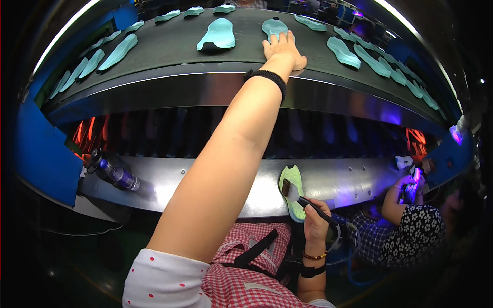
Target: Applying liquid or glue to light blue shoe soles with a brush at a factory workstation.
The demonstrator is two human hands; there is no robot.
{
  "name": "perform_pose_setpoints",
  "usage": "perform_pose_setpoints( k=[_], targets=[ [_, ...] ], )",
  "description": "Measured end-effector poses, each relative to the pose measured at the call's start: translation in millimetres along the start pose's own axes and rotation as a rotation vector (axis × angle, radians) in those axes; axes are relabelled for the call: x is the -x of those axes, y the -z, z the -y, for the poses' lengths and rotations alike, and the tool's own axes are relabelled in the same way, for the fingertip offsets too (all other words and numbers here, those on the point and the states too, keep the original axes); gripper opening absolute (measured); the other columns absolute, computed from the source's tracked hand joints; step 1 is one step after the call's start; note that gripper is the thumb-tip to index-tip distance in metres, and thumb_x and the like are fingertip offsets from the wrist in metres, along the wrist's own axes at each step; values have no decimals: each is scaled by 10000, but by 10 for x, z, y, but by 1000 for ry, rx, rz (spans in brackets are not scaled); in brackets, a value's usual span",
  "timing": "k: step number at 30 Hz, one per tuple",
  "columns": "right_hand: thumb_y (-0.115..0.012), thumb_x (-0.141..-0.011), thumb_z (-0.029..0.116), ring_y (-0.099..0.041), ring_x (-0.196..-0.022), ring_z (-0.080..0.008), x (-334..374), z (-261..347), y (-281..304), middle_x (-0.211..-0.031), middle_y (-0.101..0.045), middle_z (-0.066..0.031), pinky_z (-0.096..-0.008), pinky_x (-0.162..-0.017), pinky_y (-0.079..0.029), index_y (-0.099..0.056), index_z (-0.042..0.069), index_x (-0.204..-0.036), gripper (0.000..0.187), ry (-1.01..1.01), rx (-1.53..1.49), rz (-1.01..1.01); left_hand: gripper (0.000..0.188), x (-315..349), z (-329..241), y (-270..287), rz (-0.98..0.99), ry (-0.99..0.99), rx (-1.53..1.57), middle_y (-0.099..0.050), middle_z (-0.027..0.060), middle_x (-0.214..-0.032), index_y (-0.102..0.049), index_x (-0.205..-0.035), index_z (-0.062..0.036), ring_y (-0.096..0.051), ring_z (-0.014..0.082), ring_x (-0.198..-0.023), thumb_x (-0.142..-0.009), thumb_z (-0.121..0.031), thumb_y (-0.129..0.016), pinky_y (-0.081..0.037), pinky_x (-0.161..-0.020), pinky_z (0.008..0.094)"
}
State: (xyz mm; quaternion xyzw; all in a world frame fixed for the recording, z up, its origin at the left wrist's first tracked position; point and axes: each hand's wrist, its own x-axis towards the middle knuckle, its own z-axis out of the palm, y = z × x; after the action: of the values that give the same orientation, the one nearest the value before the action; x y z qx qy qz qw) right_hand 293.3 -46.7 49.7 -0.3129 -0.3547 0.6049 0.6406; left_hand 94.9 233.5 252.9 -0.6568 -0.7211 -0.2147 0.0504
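Observation:
My left hand [285, 52] reaches far forward over a dark conveyor belt. Its fingers are spread and lie over the near part of a teal shoe sole [274, 28]; I cannot tell whether they press on it. Low in front of me, my right hand [315, 222] is closed round the black handle of a brush [294, 193]. The brush's brown bristles rest against the inside of a pale yellow-green shoe sole [294, 176], which sits at the front edge of a metal bench [246, 192]. A cable hangs near the brush handle.
More teal soles [217, 35] lie along the conveyor belt [169, 46], several on each side. A plastic bottle [122, 177] stands tilted at the bench's left. To the right, another person's hands [408, 182] hold a sole under violet light. Red heater glow shows beneath the belt.

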Motion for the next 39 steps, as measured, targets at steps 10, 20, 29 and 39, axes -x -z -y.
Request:
perform_pose_setpoints(
  k=[10, 20, 29, 39],
  targets=[
    [-563, -765, -32, -591, -907, -254, -15, 119, 359, -964, -606, -184, -343, -881, -437, -546, -49, -969, 205, -31, 20, -52, 374, 688, 250, 217, -528, -253, 360, -554, 148, -1012, -637, -814, -24, -458, 313, -995, -691, -377, -644, -378, -837, 379],
    [-557, -778, -3, -578, -924, -237, -441, -73, 170, -976, -605, -156, -343, -890, -423, -556, -36, -982, 207, 81, -49, -16, 512, 1909, 931, -114, 407, 156, 2057, -542, 125, -1064, -373, -1208, 26, -568, 204, -944, -737, -22, -568, -479, -826, 341],
    [-574, -734, -55, -603, -880, -234, -647, -403, 104, -949, -618, -187, -322, -843, -457, -576, -62, -961, 227, -62, -28, 212, 867, 3050, 1346, -1785, 1031, 242, 2412, -483, 197, -1196, -316, -1316, -52, -503, 326, -1096, -757, -714, -337, -404, -934, 484],
    [-658, -746, 41, -581, -786, -109, -1045, -1030, -252, -859, -637, -86, -218, -736, -453, -618, -36, -929, 203, -261, 188, 239, 920, 3132, 1208, -1724, 796, 470, 2526, -503, 211, -1158, -345, -1304, -76, -522, 372, -1034, -749, -765, -90, -416, -890, 486]
  ],
)
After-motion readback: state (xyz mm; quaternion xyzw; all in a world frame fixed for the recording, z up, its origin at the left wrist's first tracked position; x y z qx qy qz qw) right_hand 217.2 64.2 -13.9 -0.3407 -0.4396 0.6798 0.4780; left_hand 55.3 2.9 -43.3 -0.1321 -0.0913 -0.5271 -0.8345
